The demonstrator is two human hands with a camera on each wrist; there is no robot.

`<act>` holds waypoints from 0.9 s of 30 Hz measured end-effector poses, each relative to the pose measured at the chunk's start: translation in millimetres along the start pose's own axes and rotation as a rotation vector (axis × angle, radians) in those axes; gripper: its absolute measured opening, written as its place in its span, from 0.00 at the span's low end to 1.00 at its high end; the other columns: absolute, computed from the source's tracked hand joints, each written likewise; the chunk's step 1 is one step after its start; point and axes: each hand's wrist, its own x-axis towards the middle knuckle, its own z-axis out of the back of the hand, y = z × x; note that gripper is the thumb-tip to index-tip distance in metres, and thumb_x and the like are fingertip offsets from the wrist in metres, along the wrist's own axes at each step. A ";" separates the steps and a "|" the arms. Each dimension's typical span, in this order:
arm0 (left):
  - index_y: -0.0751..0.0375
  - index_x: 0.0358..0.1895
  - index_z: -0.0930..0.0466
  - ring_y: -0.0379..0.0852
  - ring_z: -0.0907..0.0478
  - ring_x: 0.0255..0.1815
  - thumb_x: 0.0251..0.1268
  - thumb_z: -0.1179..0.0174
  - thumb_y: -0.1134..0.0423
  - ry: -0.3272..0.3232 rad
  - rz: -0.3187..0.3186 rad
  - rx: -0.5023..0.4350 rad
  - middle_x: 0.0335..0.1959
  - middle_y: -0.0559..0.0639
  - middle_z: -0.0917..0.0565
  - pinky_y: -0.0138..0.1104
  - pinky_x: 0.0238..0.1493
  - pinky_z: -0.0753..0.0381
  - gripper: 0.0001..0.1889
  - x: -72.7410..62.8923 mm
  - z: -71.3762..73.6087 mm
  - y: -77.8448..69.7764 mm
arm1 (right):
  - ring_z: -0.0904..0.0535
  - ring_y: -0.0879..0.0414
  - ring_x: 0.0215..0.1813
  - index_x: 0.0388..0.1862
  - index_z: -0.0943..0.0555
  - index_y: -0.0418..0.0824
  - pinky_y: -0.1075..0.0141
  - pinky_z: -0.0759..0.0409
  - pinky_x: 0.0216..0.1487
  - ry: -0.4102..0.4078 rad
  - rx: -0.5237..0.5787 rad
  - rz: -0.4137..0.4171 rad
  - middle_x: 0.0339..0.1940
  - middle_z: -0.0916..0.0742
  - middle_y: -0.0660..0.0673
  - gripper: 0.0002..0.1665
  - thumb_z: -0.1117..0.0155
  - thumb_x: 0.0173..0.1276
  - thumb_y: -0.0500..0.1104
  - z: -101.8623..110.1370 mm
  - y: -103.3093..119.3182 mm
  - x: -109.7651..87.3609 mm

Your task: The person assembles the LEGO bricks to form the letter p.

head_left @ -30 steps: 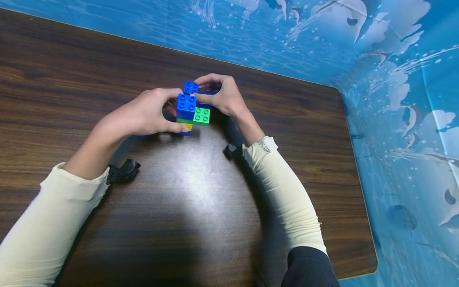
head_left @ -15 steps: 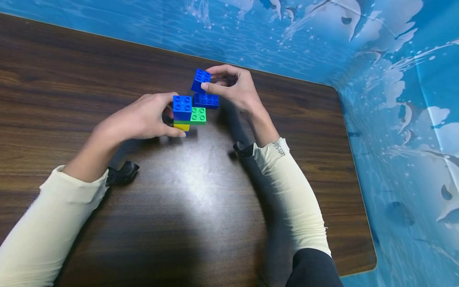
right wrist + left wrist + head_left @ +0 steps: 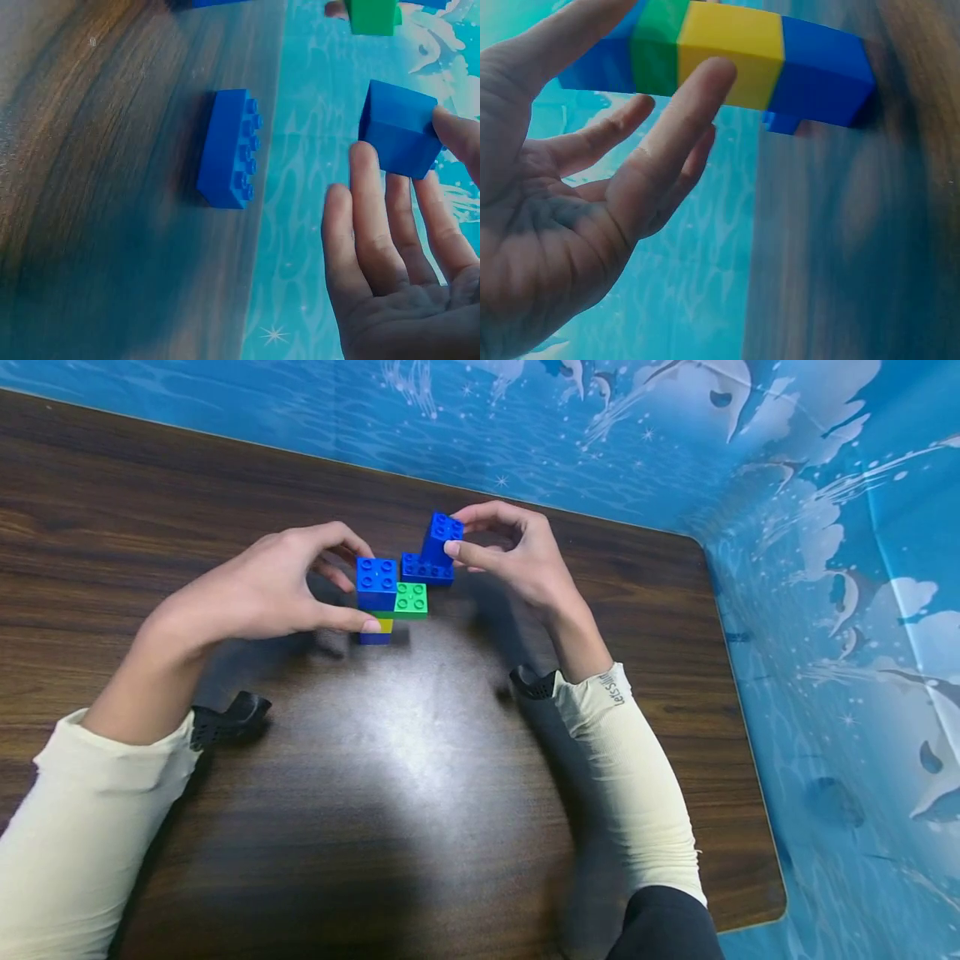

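A stack of toy building bricks stands on the table: a blue top brick point(image 3: 377, 583), a green brick point(image 3: 411, 600) jutting right, a yellow brick point(image 3: 733, 52) and a blue bottom brick point(image 3: 821, 71). My left hand point(image 3: 262, 581) lies loosely around its left side, fingers spread, thumb tip overlapping the yellow brick. In the left wrist view, gaps show between its fingers. My right hand point(image 3: 517, 556) pinches a square blue brick point(image 3: 401, 127) between thumb and fingertips, raised above the table. Below it, a longer blue brick point(image 3: 225, 150) lies on the table.
The dark wood table point(image 3: 450, 827) ends at a blue sea-patterned curtain point(image 3: 262, 410) behind and to the right. The longer blue brick sits just behind the stack, toward the table's back edge. Black wrist devices point(image 3: 232, 718) hang near the tabletop.
My right hand has lifted the square blue brick from behind the stack and moved it right, uncovering the longer blue brick. My left hand has loosened and drawn slightly left.
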 end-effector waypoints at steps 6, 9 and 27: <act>0.56 0.72 0.25 0.61 0.19 0.62 0.60 0.19 0.47 -0.079 -0.061 0.018 0.64 0.63 0.17 0.61 0.65 0.26 0.39 -6.3 1.2 -7.3 | 0.07 0.45 0.39 0.56 0.13 0.35 0.56 0.07 0.45 0.054 -0.019 0.025 0.48 0.11 0.41 0.16 0.25 0.70 0.32 -1.2 5.5 -10.3; 0.52 0.71 0.22 0.62 0.18 0.61 0.61 0.19 0.48 -0.111 -0.089 0.037 0.62 0.63 0.16 0.63 0.65 0.27 0.36 -8.3 -0.1 -9.1 | 0.07 0.48 0.36 0.57 0.14 0.34 0.55 0.07 0.46 0.070 -0.048 0.046 0.49 0.12 0.40 0.16 0.26 0.71 0.32 -2.9 7.5 -14.4; 0.52 0.62 0.13 0.63 0.15 0.57 0.61 0.19 0.55 -0.224 -0.146 0.015 0.57 0.61 0.13 0.61 0.63 0.26 0.26 -6.6 -6.4 -14.5 | 0.07 0.45 0.34 0.55 0.13 0.35 0.53 0.08 0.44 0.126 -0.058 0.135 0.50 0.11 0.39 0.17 0.25 0.68 0.33 -6.7 17.8 -35.3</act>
